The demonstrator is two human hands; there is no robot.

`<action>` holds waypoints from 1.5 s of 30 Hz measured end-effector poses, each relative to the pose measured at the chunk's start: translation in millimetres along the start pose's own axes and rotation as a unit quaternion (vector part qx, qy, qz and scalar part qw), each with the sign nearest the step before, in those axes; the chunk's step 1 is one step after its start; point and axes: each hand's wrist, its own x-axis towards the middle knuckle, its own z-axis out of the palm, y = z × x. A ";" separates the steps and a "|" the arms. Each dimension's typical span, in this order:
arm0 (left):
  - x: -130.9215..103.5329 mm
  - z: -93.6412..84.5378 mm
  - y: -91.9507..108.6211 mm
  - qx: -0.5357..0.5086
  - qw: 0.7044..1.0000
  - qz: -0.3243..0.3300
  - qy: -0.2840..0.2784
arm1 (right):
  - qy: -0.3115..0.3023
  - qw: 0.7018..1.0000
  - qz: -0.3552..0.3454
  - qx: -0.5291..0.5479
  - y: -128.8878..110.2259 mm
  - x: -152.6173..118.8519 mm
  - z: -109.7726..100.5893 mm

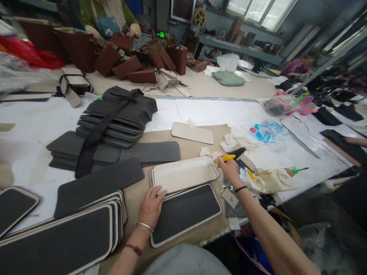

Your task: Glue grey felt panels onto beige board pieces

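My right hand [228,170] is closed around a yellow-handled brush [225,158], its bristles on the right end of a cream panel [183,173]. That panel tops a small stack and has a wet-looking sheen. My left hand [151,205] rests with fingers spread on the panel's lower left edge, holding nothing. Just below lies a black panel with a cream border [186,214], partly under the stack. An open container of white paste [256,183] sits right of my right hand, with another yellow handle in it.
Dark grey panels tied with a black strap [114,118] stand at the left. Bordered black panels [57,242] are piled at lower left. A single cream panel [192,133] lies beyond the stack. Brown bags [76,49] and a person in green [129,13] are at the back.
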 end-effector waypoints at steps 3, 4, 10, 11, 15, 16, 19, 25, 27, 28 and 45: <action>0.2 0.3 0.2 0.005 1.000 0.000 0.007 | -0.029 0.998 -0.010 0.056 -3.7 -20.8 -4.7; 0.2 0.2 0.0 0.005 1.000 0.000 0.008 | -0.050 0.995 -0.006 0.091 -5.2 -29.3 -1.2; -0.4 -1.7 -1.6 0.000 1.000 -0.004 0.012 | -0.082 0.993 0.019 0.088 14.9 -42.9 7.7; -0.5 -1.7 -1.7 -0.004 1.000 -0.003 0.016 | -0.058 0.997 0.022 0.056 19.4 -39.3 2.8; -1.2 -0.5 -0.4 -0.020 0.999 -0.012 0.026 | -0.018 1.000 -0.018 0.006 11.5 -37.3 -11.3; -1.4 0.0 0.3 -0.023 0.999 -0.015 0.029 | -0.029 0.999 -0.024 0.031 1.9 -42.1 -8.1; -1.7 1.1 2.7 -0.022 0.999 -0.022 0.037 | -0.101 0.982 -0.019 0.160 -37.7 -66.6 21.8; -1.7 1.7 0.4 -0.008 0.999 -0.026 0.033 | -0.250 0.929 -0.020 0.271 -89.5 -108.5 96.9; -2.0 0.8 -1.6 -0.010 0.999 -0.016 0.028 | -0.239 0.944 -0.026 0.227 -81.6 -103.0 98.9; -2.4 0.1 -2.4 -0.009 1.000 -0.008 0.028 | -0.216 0.957 -0.032 0.193 -73.1 -96.2 93.2; -0.8 3.4 -14.9 0.007 0.992 0.090 0.090 | 0.099 0.969 0.022 -0.227 113.3 -31.6 -139.0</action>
